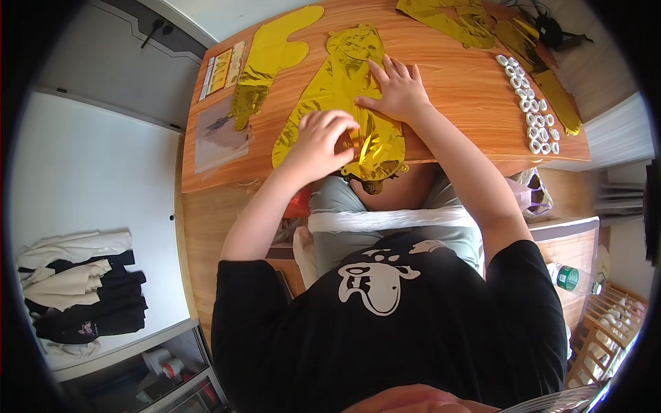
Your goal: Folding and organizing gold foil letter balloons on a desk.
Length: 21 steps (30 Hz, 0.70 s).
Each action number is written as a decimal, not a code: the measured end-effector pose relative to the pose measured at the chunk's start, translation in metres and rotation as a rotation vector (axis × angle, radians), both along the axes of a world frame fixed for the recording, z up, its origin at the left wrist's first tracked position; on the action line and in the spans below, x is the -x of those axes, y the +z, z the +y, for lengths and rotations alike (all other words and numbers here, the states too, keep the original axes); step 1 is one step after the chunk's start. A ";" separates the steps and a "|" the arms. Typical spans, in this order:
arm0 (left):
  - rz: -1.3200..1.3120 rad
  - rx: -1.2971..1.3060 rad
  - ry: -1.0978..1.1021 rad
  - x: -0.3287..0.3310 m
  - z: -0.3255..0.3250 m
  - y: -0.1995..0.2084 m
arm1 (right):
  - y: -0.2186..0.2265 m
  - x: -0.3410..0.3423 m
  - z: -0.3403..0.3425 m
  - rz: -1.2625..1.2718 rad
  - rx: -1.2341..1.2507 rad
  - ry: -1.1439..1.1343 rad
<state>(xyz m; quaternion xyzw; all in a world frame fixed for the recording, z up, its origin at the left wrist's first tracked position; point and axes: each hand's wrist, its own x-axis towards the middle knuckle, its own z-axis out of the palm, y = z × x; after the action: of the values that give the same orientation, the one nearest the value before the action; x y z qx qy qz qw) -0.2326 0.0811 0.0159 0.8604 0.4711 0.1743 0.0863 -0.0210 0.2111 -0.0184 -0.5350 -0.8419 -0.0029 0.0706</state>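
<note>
A yellow foil [337, 86] is found lying on the table [461, 96], beneath both hands, with its lower end projecting past the near edge. Its right side is covered by the right hand [399, 93], the fingers of which are spread flat. The left hand [315, 143] is curled over the lower part, thumb and forefinger apart; whether any foil is pinched by its other fingers cannot be told. Creases are noted in the lower part. A tear or deeper fold is judged possible if the foil is pulled by the left hand while pinned by the right. A slip off the edge could be caused by the unsupported end, should pressure be released.
</note>
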 end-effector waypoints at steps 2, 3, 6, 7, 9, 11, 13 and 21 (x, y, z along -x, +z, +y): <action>0.057 -0.010 -0.003 -0.001 -0.015 0.002 | 0.000 0.000 0.000 0.004 0.004 -0.001; 0.005 -0.034 -0.021 -0.003 -0.019 -0.002 | 0.000 0.000 0.001 -0.005 0.005 -0.005; -0.024 -0.083 -0.028 -0.008 -0.025 -0.008 | -0.002 0.000 0.002 0.011 -0.001 0.001; -0.011 -0.108 -0.020 -0.008 -0.024 -0.012 | -0.003 0.000 0.001 0.038 -0.009 0.007; -0.005 -0.084 -0.022 -0.010 -0.021 -0.014 | -0.004 0.000 0.002 0.033 -0.013 0.004; 0.001 -0.059 -0.026 -0.011 -0.020 -0.015 | -0.004 0.000 0.002 0.028 -0.016 0.000; -0.015 -0.066 -0.005 -0.013 -0.020 -0.013 | -0.003 0.000 0.001 0.048 -0.011 0.006; 0.012 -0.034 -0.002 -0.014 -0.010 -0.014 | -0.005 -0.001 0.002 0.045 -0.028 0.001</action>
<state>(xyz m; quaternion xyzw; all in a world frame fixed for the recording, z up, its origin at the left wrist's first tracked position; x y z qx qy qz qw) -0.2185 0.0716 0.0018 0.8633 0.4677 0.1768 0.0691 -0.0204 0.2128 -0.0230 -0.5333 -0.8403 -0.0024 0.0970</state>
